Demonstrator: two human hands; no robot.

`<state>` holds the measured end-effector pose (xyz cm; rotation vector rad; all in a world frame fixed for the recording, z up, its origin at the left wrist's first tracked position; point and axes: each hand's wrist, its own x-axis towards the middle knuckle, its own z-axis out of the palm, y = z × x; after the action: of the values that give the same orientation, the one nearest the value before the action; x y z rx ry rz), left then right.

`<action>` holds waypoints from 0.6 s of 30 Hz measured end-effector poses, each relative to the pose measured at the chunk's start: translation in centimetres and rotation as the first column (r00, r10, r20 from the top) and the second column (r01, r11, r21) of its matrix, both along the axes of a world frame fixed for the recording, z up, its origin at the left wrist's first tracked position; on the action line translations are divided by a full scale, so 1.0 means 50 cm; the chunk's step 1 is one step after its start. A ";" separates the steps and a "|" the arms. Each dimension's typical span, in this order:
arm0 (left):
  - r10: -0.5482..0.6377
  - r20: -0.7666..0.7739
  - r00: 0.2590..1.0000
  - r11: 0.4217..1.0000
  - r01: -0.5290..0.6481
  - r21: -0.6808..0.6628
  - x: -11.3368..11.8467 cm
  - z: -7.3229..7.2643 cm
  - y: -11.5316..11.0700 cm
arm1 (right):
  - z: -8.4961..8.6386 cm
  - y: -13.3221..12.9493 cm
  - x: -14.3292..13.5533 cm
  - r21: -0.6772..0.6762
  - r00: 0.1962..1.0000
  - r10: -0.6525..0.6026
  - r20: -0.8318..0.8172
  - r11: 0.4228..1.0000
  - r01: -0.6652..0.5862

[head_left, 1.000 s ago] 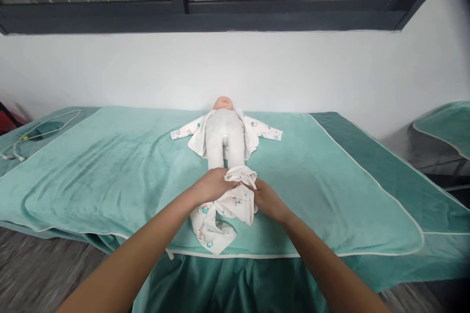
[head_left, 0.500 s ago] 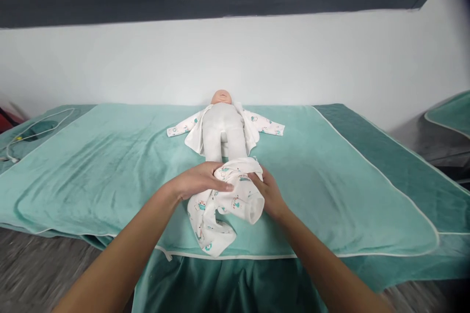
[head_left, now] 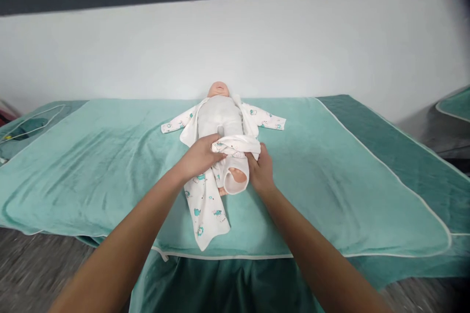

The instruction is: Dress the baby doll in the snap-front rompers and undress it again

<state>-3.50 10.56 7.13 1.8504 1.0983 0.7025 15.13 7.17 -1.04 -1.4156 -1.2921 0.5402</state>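
Observation:
A baby doll (head_left: 220,113) lies on its back, head toward the wall, with an open white printed shirt (head_left: 264,118) under it and its arms in the sleeves. My left hand (head_left: 201,156) pinches the waistband of white printed baby pants (head_left: 208,208) at the left. On the right side, my right hand (head_left: 261,168) grips the same waistband. One foot of the doll shows inside the right leg opening. The left pant leg hangs flat on the blanket toward me, and toes peek out beside it. Bunched cloth hides the doll's lower legs.
A light green blanket (head_left: 330,181) with white piping covers the bed, over a darker green cover (head_left: 370,132). Behind stands a white wall (head_left: 235,49). A pale cable (head_left: 33,129) lies at the far left, and another green cloth (head_left: 455,105) is at the right.
Both hands have moved the pants up the doll's legs, toward its body. A foot now shows in the right leg opening, and the left pant leg has straightened. The view has tilted down.

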 end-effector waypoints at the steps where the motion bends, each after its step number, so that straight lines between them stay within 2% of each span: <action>1: 0.050 -0.018 0.999 0.997 -0.048 0.055 0.004 -0.004 0.006 | -0.001 0.012 0.006 0.008 0.999 0.008 0.034 1.000 -0.009; 5: 0.233 -0.037 0.972 0.957 -0.223 0.184 0.019 -0.022 0.028 | -0.005 0.063 0.028 0.003 0.984 0.041 0.173 0.999 -0.042; 6: 0.258 -0.017 0.966 0.952 -0.251 0.173 0.021 -0.025 0.033 | -0.005 0.074 0.032 0.003 0.979 0.041 0.199 0.999 -0.042; 8: 0.269 0.063 0.961 0.960 -0.272 0.063 0.018 -0.028 0.041 | -0.004 0.092 0.039 -0.004 0.974 0.035 0.225 0.999 -0.035; 10: 0.241 0.179 0.954 0.967 -0.220 -0.126 0.007 -0.029 0.046 | -0.001 0.102 0.043 -0.037 0.976 0.043 0.215 0.999 -0.036; 13: 0.171 0.326 0.930 0.928 -0.041 -0.370 -0.019 -0.034 0.049 | 0.001 0.103 0.043 -0.074 0.981 0.086 0.171 0.994 -0.075; 15: 0.152 0.404 0.902 0.897 0.046 -0.440 -0.036 -0.043 0.048 | 0.002 0.097 0.041 -0.067 0.985 0.121 0.126 0.991 -0.113; 18: 0.166 0.527 0.833 0.887 0.107 -0.448 -0.054 -0.066 0.040 | 0.004 0.084 0.037 -0.018 0.985 0.171 0.010 0.985 -0.171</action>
<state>-6.20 12.54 3.86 1.1127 0.8119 0.8419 16.97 11.34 -0.86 -1.3307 -1.4292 0.6607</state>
